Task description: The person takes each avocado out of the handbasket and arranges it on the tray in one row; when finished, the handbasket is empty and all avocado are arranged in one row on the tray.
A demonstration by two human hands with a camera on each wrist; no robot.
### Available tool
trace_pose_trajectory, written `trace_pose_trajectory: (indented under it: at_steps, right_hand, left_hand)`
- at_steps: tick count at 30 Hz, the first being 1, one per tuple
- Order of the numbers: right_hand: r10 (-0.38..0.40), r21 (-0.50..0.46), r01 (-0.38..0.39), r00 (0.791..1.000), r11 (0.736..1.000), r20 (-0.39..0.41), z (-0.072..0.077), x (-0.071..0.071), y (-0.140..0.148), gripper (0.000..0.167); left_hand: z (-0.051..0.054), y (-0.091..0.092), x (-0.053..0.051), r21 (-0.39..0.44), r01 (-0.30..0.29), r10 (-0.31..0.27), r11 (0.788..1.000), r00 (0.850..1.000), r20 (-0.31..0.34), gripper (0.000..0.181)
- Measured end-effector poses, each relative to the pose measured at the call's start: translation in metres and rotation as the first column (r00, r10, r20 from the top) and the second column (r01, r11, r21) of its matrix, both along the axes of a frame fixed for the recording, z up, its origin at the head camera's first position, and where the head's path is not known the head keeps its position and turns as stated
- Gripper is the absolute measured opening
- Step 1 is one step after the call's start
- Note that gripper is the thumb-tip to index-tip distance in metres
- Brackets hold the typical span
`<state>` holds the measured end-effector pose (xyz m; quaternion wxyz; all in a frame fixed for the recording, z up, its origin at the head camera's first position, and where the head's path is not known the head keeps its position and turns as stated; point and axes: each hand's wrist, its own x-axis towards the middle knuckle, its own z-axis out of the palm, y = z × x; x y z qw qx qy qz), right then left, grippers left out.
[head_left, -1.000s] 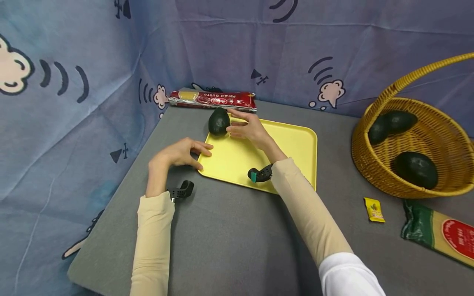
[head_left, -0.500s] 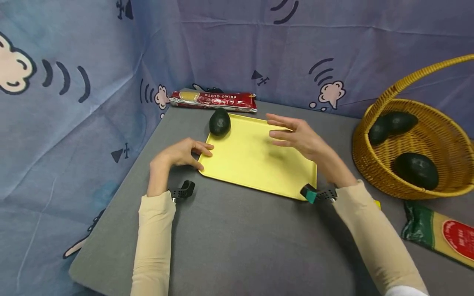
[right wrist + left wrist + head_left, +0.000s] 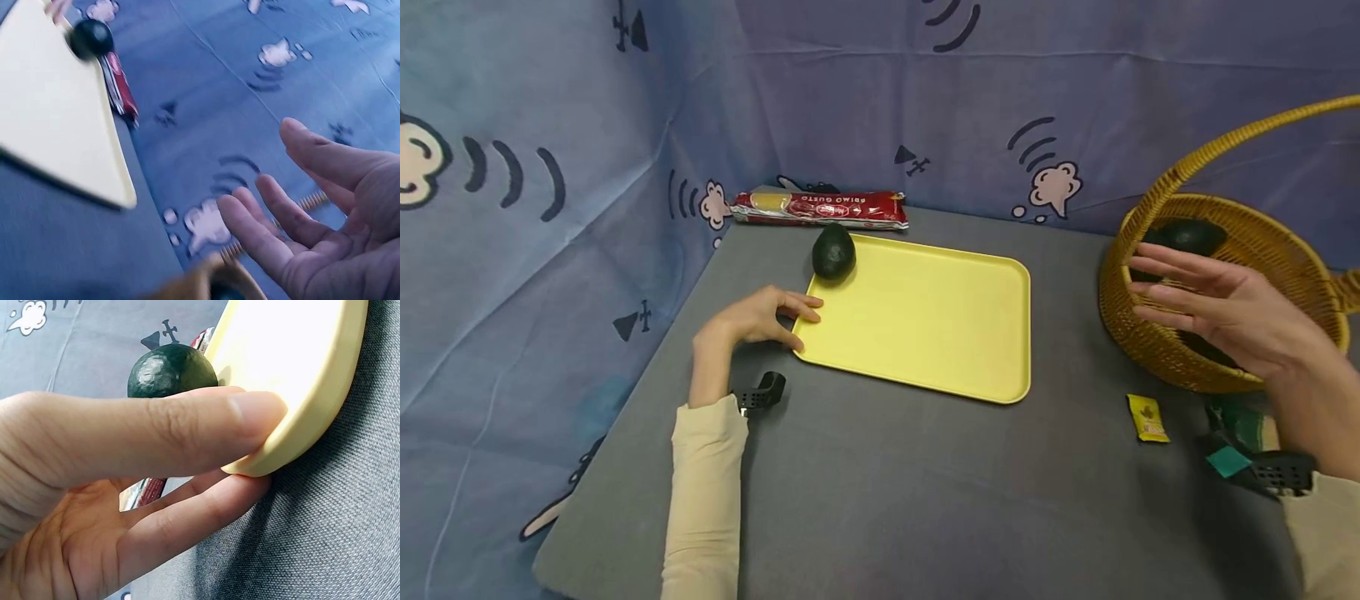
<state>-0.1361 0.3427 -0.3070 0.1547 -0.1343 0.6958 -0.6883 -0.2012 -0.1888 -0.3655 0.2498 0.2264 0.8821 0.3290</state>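
Note:
My left hand (image 3: 756, 319) pinches the left edge of a yellow tray (image 3: 925, 317); the left wrist view shows the thumb over the rim (image 3: 312, 419) and a finger beneath it. A dark green avocado (image 3: 833, 252) sits at the tray's far left corner, just beyond that hand. Over the front left of a wicker basket (image 3: 1120, 308) hangs my right hand (image 3: 1240, 312), fingers spread and holding nothing. Inside the basket an avocado (image 3: 1191, 237) shows at the back. Another dark one (image 3: 1206, 348) is mostly hidden behind the right hand.
A red pasta packet (image 3: 820, 209) lies behind the tray, by the cloth backdrop. A small yellow packet (image 3: 1147, 418) lies in front of the basket. Near it, a green packet (image 3: 1236, 421) is partly covered by the right wrist. The basket's tall handle (image 3: 1217, 142) arches above it.
My right hand has left the avocado on the tray and travelled right to the basket, with nothing in it. The left hand keeps its place on the tray; the view has shifted slightly.

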Motion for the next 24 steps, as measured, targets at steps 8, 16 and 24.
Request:
trace_pose_trajectory:
  at_steps: [8,16,24]
  right_hand:
    - [-0.019,0.005,0.02,0.998,1.0,-0.063,-0.078,-0.006,0.145,0.061]
    - [-0.095,-0.025,0.095,0.995,0.995,-0.012,-0.099,-0.003,0.179,0.064]
    - [-0.107,-0.047,0.108,0.994,0.993,0.016,-0.061,0.019,0.133,0.064]
  left_hand:
    - [0.001,-0.001,0.001,0.001,-0.002,0.002,1.0,1.0,-0.006,0.046]
    - [0.002,-0.001,0.002,0.009,-0.009,0.009,1.0,1.0,0.0,0.045]
    - [0.002,-0.001,0.002,0.007,-0.011,0.01,1.0,1.0,0.016,0.046]
